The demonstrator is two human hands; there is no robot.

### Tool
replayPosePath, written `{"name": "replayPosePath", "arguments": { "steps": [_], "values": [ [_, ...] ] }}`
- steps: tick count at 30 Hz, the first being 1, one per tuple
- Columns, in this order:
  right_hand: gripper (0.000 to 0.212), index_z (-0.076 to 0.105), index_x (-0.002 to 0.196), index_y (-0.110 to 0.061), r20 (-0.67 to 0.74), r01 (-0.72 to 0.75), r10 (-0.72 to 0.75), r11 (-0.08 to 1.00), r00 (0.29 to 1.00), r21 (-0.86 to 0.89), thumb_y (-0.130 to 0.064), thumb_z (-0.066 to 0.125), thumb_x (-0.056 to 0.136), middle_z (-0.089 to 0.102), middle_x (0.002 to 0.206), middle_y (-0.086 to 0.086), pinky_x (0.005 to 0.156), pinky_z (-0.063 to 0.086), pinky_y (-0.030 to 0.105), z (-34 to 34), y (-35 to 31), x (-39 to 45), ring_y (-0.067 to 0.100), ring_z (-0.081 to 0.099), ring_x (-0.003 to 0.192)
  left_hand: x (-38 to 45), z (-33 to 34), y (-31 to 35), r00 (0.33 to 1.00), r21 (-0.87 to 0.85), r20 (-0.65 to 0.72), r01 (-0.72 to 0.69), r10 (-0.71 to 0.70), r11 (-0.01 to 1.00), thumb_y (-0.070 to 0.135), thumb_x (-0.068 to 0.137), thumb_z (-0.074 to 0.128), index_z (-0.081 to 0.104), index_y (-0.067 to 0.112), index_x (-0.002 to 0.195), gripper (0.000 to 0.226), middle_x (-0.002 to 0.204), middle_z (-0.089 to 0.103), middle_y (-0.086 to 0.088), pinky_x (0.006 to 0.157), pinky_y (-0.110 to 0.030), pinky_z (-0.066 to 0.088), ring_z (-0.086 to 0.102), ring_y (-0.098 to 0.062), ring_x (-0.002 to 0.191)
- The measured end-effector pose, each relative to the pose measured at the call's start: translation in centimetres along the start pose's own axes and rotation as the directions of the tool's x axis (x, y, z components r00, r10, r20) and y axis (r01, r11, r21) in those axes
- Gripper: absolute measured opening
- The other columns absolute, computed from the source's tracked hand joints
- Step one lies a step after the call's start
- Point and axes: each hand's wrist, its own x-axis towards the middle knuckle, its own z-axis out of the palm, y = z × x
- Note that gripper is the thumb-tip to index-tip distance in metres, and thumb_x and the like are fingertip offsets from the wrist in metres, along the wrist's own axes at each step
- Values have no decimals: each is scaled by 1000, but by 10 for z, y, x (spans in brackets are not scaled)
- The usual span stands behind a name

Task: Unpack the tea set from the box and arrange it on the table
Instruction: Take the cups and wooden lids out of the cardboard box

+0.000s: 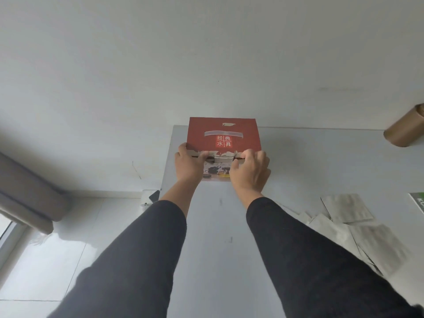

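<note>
A red cardboard box (223, 131) with white Chinese characters and a strip of clear tape stands at the far end of the grey table (309, 161), against the wall. Its near top edge is torn, and a printed picture of a tea set shows on the front face. My left hand (189, 165) grips the left part of that torn front edge. My right hand (251, 171) grips the right part, fingers curled over the lip. The box's contents are hidden.
Several grey tile-like sheets (348, 210) lie scattered on the table's right side. A brown roll (406, 127) sits at the far right edge. A green item (418, 201) peeks in at right. A grey curtain (29, 191) hangs at left above the floor.
</note>
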Motion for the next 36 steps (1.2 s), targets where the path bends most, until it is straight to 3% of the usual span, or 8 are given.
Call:
{"name": "replayPosePath", "arguments": {
  "steps": [7, 12, 17, 20, 23, 27, 31, 36],
  "values": [
    [23, 62, 105, -13, 18, -110, 109, 990, 994, 88, -28, 53, 90, 50, 117, 6, 89, 40, 39, 5, -12, -8, 26, 44, 115, 0, 0, -3, 1000, -12, 11, 3, -3, 1000, 32, 88, 64, 33, 18, 140, 61, 133, 45, -7, 75, -20, 35, 48, -22, 117],
    [33, 60, 116, -13, 265, -307, 233, 908, 936, 285, -28, 47, 89, 57, 117, 8, 81, 46, 33, 17, -22, -17, 28, 54, 107, 2, 0, -5, 1000, -13, 25, -5, 6, 1000, 31, 88, 65, 35, 20, 137, 59, 128, 47, -7, 74, -19, 37, 50, -20, 105],
    [32, 57, 63, -15, 403, -461, 272, 728, 874, 507, -25, 45, 91, 56, 71, -4, 69, 39, 29, 7, -14, -9, 19, 52, 73, 4, -2, -6, 999, -5, 39, -16, 16, 1000, 29, 88, 65, 36, 20, 135, 55, 128, 48, -8, 78, -18, 36, 45, -18, 101],
    [35, 60, 75, -7, 194, -449, 410, 736, 891, 507, -35, 48, 92, 55, 86, 6, 69, 42, 27, 3, -9, -7, 22, 54, 79, 5, -1, -11, 999, -54, 37, 4, -2, 999, 31, 87, 66, 34, 24, 139, 60, 129, 48, -6, 82, -25, 37, 49, -21, 114],
    [40, 54, 113, -6, 63, -475, 514, 732, 856, 487, -36, 56, 87, 47, 122, 12, 94, 44, 40, -7, -4, 2, 27, 46, 114, 8, 0, -16, 998, -148, 52, 38, -31, 988, 31, 84, 68, 35, 30, 139, 64, 131, 49, -1, 85, -30, 48, 53, -22, 115],
    [44, 56, 118, -12, 157, -485, 479, 705, 864, 517, -35, 55, 81, 51, 126, 9, 98, 42, 50, -17, -4, 17, 28, 44, 119, 9, -4, -19, 987, -334, 145, 115, -69, 935, 14, 84, 67, 35, 36, 138, 67, 130, 50, 3, 71, -22, 49, 57, -17, 108],
    [42, 59, 95, -11, 137, -395, 411, 654, 902, 645, -42, 45, 70, 59, 109, 10, 79, 45, 38, -29, -9, 22, 29, 54, 102, 7, -5, -9, 989, -310, 143, 9, 37, 951, 8, 78, 58, 45, 41, 118, 53, 128, 53, 3, 90, -38, 52, 55, -21, 118],
    [36, 59, 99, -20, 159, -262, 220, 595, 962, 760, -34, 42, 70, 58, 110, 3, 81, 36, 31, -52, -23, 48, 19, 50, 99, 22, -9, 20, 979, -107, 45, -192, 198, 976, 8, 86, 48, 37, 28, 140, 59, 154, 23, 7, 114, -38, 29, 20, -14, 143]
  ]
}}
